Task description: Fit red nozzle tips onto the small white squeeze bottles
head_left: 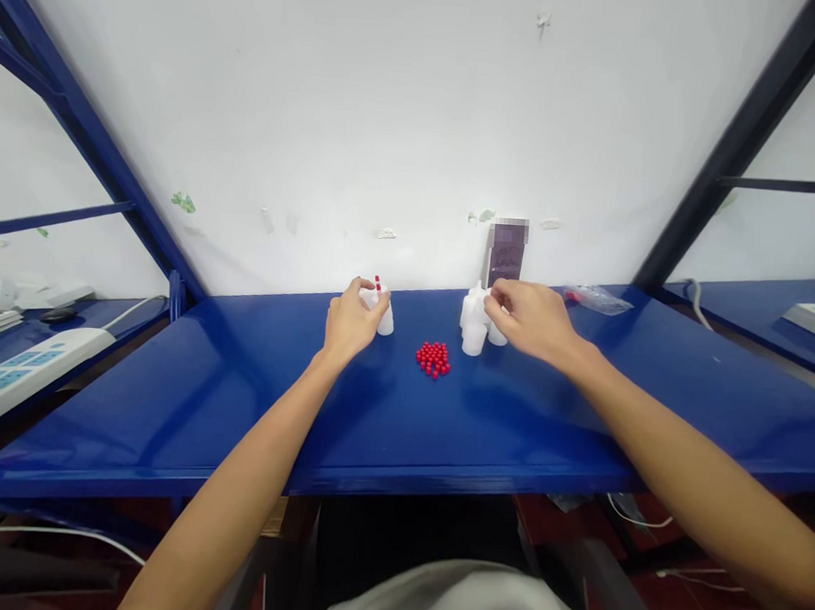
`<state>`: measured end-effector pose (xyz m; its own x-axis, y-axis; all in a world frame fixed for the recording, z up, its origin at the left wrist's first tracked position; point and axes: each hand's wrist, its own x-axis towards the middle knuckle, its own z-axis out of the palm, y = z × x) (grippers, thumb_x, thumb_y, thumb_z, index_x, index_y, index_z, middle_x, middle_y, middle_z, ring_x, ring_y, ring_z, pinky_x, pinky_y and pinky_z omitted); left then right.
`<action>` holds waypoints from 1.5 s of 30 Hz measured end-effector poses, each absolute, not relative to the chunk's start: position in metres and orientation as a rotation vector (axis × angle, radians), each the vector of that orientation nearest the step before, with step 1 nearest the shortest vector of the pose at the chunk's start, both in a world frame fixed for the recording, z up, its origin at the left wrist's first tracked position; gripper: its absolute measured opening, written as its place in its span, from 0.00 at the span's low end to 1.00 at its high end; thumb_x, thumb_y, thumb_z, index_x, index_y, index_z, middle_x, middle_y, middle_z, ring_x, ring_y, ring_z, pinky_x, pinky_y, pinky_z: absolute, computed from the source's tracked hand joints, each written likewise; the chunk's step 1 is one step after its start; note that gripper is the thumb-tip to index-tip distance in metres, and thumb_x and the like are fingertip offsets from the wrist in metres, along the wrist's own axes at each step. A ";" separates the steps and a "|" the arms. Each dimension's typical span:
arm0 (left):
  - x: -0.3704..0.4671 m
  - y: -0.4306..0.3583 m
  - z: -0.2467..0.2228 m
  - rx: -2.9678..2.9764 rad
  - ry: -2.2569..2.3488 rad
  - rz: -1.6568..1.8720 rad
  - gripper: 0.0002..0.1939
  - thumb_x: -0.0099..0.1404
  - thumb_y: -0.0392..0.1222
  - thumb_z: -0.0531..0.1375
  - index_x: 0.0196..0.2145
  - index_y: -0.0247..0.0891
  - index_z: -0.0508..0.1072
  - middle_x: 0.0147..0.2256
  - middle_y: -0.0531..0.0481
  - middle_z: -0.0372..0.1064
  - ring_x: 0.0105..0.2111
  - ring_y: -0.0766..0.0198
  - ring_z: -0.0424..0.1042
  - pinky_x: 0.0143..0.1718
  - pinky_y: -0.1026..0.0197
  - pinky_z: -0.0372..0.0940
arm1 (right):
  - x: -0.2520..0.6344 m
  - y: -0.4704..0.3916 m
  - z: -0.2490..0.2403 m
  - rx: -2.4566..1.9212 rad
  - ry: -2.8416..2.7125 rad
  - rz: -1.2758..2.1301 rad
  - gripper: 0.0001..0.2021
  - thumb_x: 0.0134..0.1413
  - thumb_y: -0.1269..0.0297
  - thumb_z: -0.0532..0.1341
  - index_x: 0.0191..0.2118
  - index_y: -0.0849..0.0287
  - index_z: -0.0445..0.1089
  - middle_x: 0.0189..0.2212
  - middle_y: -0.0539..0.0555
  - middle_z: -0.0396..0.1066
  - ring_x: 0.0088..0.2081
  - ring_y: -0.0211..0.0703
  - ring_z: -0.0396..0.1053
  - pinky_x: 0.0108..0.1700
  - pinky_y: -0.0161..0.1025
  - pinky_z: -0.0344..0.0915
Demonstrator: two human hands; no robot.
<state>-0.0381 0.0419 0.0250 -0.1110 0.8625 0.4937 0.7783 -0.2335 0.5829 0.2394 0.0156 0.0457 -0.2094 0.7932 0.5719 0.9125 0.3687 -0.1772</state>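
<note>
Small white plastic bottles (385, 320) with red tips stand near the back of the blue table, partly behind my left hand (352, 320). My left fingers curl around one of these white bottles, and the palm side is hidden. Farther right is a cluster of several white squeeze bottles (474, 337), standing close together. My right hand (527, 317) reaches over this cluster, thumb and forefinger closed at the top of a white bottle (498, 335); the exact contact is partly covered. Between my hands lies a pile of small red caps (433, 358).
A dark purple box (507, 251) leans at the white wall behind the bottles. To the right lies a clear plastic bag (597, 299) with something red in it. Power strips (37, 370) and cables occupy the left side. Blue metal posts (94, 120) rise at both sides.
</note>
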 end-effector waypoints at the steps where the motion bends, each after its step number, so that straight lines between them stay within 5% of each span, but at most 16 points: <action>1: -0.037 0.044 0.021 2.022 1.921 1.256 0.20 0.65 0.57 0.57 0.46 0.41 0.72 0.25 0.51 0.72 0.28 0.57 0.72 0.34 0.60 0.61 | 0.239 0.017 0.044 -1.504 -2.065 -0.274 0.12 0.59 0.61 0.52 0.28 0.58 0.66 0.28 0.54 0.73 0.29 0.44 0.65 0.28 0.38 0.47; 8: -0.032 0.046 0.011 2.036 2.084 1.150 0.20 0.64 0.58 0.58 0.47 0.44 0.73 0.30 0.46 0.73 0.34 0.50 0.73 0.36 0.57 0.61 | 0.234 0.020 0.040 -1.632 -2.204 -0.249 0.15 0.62 0.58 0.50 0.34 0.59 0.71 0.31 0.57 0.75 0.31 0.47 0.69 0.28 0.38 0.47; 19: -0.038 0.043 -0.006 2.270 1.672 1.422 0.09 0.62 0.44 0.59 0.39 0.38 0.68 0.40 0.45 0.69 0.40 0.58 0.69 0.43 0.57 0.65 | 0.237 0.021 0.037 -1.675 -2.190 -0.326 0.16 0.62 0.55 0.51 0.36 0.58 0.71 0.31 0.57 0.76 0.30 0.48 0.70 0.28 0.38 0.46; 25: -0.040 0.039 -0.010 2.196 1.120 1.341 0.12 0.63 0.47 0.58 0.42 0.37 0.68 0.41 0.47 0.73 0.39 0.63 0.73 0.43 0.60 0.69 | 0.233 0.013 0.037 -1.514 -2.062 -0.346 0.17 0.62 0.55 0.51 0.29 0.59 0.69 0.25 0.55 0.73 0.27 0.44 0.67 0.29 0.38 0.47; 35: -0.034 0.036 -0.020 2.161 1.155 1.349 0.15 0.64 0.44 0.57 0.47 0.38 0.64 0.44 0.46 0.70 0.37 0.64 0.73 0.40 0.62 0.68 | 0.198 -0.008 0.014 -0.914 -2.312 0.037 0.16 0.62 0.60 0.52 0.23 0.58 0.63 0.20 0.49 0.65 0.22 0.35 0.58 0.28 0.35 0.52; 38: -0.031 0.034 -0.021 2.162 1.116 1.230 0.16 0.67 0.44 0.51 0.51 0.38 0.61 0.37 0.49 0.70 0.32 0.64 0.71 0.38 0.61 0.67 | 0.194 -0.008 0.008 -0.966 -2.193 0.099 0.14 0.56 0.59 0.59 0.22 0.58 0.61 0.19 0.47 0.60 0.21 0.34 0.55 0.27 0.35 0.50; 41: -0.029 0.030 -0.020 2.284 1.120 1.164 0.14 0.67 0.42 0.49 0.49 0.37 0.63 0.32 0.52 0.69 0.29 0.65 0.67 0.37 0.61 0.64 | 0.195 -0.009 0.007 -0.946 -2.184 0.150 0.10 0.53 0.60 0.61 0.26 0.58 0.63 0.21 0.47 0.60 0.23 0.35 0.56 0.28 0.35 0.51; 45: -0.026 0.020 -0.013 2.551 0.960 0.999 0.11 0.64 0.40 0.50 0.42 0.37 0.67 0.33 0.51 0.69 0.30 0.63 0.66 0.37 0.60 0.61 | 0.196 -0.009 0.007 -0.890 -2.305 0.227 0.10 0.62 0.56 0.56 0.40 0.58 0.65 0.33 0.52 0.68 0.29 0.39 0.63 0.33 0.36 0.57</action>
